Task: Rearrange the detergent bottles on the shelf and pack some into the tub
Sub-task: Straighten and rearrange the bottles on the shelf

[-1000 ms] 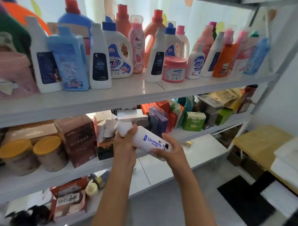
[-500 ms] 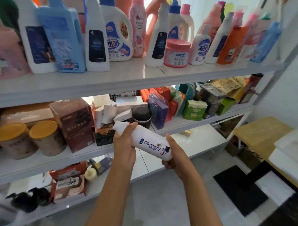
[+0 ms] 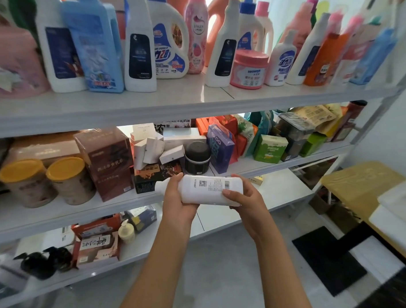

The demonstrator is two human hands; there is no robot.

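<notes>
Your left hand (image 3: 179,198) and right hand (image 3: 243,195) both grasp the white bottle (image 3: 207,188) sideways, just before the black jar (image 3: 197,157), cap apparently leftward.

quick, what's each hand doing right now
Left hand: holding the neck end of the white plastic bottle with a barcode label, fingers curled round it.
Right hand: holding the same bottle's base end, thumb on the label.
</notes>
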